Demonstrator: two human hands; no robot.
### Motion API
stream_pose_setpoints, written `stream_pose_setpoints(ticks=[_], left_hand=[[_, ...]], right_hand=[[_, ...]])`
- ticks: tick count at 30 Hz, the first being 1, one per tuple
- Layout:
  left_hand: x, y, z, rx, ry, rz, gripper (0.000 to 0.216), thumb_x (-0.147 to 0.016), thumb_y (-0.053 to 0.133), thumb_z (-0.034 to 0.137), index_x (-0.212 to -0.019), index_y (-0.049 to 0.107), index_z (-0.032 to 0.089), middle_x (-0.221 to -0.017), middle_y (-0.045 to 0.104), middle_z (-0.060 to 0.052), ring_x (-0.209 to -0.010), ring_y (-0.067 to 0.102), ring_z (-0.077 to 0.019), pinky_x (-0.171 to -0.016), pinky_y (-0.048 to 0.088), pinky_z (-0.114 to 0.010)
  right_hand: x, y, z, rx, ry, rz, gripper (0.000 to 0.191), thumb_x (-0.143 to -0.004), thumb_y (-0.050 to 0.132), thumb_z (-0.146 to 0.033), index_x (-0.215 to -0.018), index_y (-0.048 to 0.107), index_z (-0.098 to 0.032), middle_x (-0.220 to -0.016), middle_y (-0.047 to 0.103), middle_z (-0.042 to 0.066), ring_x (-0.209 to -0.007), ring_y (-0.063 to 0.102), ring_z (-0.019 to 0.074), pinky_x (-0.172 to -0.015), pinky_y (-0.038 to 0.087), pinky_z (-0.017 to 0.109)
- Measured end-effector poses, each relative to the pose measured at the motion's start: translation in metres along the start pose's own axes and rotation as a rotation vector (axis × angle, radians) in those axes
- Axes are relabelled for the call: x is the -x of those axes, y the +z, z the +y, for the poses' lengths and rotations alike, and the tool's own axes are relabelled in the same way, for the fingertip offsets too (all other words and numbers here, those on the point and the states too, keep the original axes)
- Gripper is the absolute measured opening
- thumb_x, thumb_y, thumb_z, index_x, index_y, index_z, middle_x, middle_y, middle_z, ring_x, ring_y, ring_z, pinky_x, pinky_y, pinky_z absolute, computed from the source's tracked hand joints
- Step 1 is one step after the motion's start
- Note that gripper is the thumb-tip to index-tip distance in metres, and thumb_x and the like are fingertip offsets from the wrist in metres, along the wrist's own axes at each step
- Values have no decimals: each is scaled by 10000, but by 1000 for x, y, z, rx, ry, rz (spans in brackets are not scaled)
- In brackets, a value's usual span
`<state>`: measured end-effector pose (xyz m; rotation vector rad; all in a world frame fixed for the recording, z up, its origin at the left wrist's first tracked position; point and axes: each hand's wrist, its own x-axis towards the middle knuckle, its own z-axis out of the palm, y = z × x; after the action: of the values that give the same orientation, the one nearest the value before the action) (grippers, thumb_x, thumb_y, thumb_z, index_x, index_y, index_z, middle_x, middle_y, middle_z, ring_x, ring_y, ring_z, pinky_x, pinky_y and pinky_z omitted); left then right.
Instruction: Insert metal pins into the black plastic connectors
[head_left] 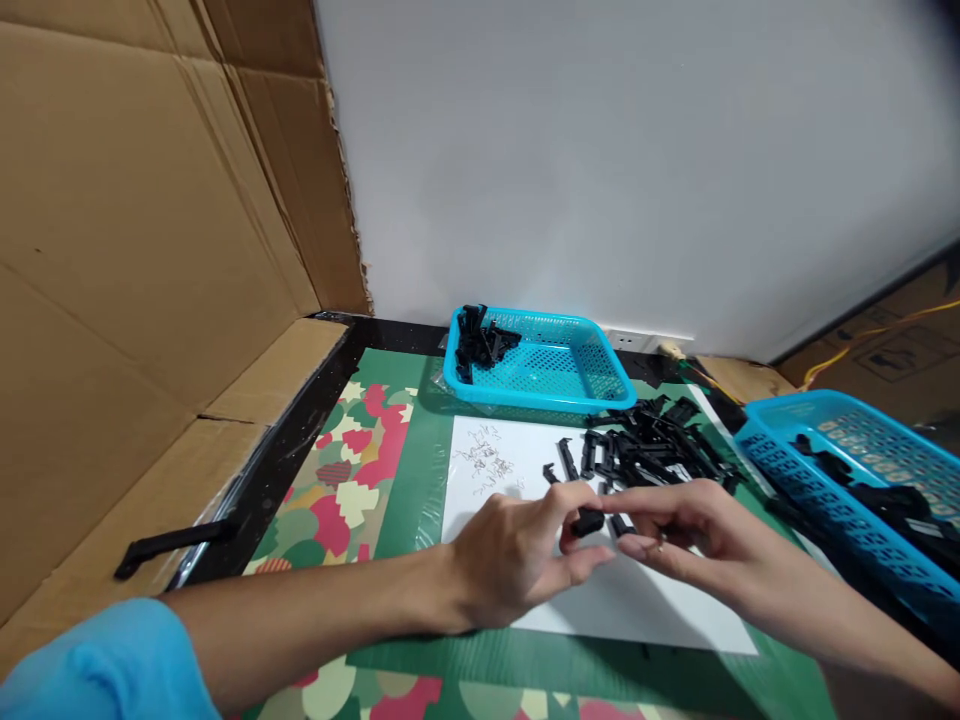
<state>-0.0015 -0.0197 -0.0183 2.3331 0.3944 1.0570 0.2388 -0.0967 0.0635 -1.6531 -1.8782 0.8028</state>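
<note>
Over the white sheet (551, 615), my left hand (525, 545) is closed on a small black plastic part (587, 522), held between thumb and fingers. Close beside it, my right hand (686, 530) has its fingertips pinched together near the same part. Whatever those right fingertips hold is too small to make out. Behind both hands lies a loose pile of black plastic parts (652, 440). A scatter of tiny thin metal pieces, perhaps springs (487, 458), rests on the sheet to the left.
At the back stands a blue basket (540, 402) with black parts in its left end. Another blue basket (847, 500) with black parts is at right. A cardboard wall (150, 170) rises at left, with a lone black part (176, 540) near it. Yellow cable (840, 355) runs at right.
</note>
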Motion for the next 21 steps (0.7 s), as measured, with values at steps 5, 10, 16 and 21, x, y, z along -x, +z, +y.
stream_pose_setpoints(ticks=[5,10,16,21], left_hand=[[-2,-6,2,16,-71,-28,195,-1145,495,260,-1290,594,176,-967,793,-46,-687,732,-137,-633,595,-254],[5,-5,-2,-126,251,-352,535,-1020,517,75,-1532,543,227,-1079,776,-18,-738,707,-125,-575,576,-248],[13,6,-1,-190,575,-453,279,-1046,582,297,-1274,730,234,-942,719,1,-597,587,-115,-445,442,-307],[11,7,-1,-213,584,-480,226,-1076,546,324,-1173,727,229,-928,648,-10,-601,543,-114,-471,414,-295]], right_hand=[[-10,-20,14,-7,-6,-76,377,-966,770,-540,-1277,857,-346,-971,834,71,-787,762,231,-627,630,294],[-58,-22,6,-52,-26,-107,359,-1051,653,-500,-1065,870,-214,-919,798,79,-747,682,191,-611,524,285],[-93,25,-10,120,-55,-101,179,-953,712,-301,-930,859,-201,-602,528,-32,-551,406,128,-525,316,285],[-100,53,-1,141,-28,-130,132,-894,723,-205,-881,854,-194,-641,607,-12,-596,453,138,-591,366,281]])
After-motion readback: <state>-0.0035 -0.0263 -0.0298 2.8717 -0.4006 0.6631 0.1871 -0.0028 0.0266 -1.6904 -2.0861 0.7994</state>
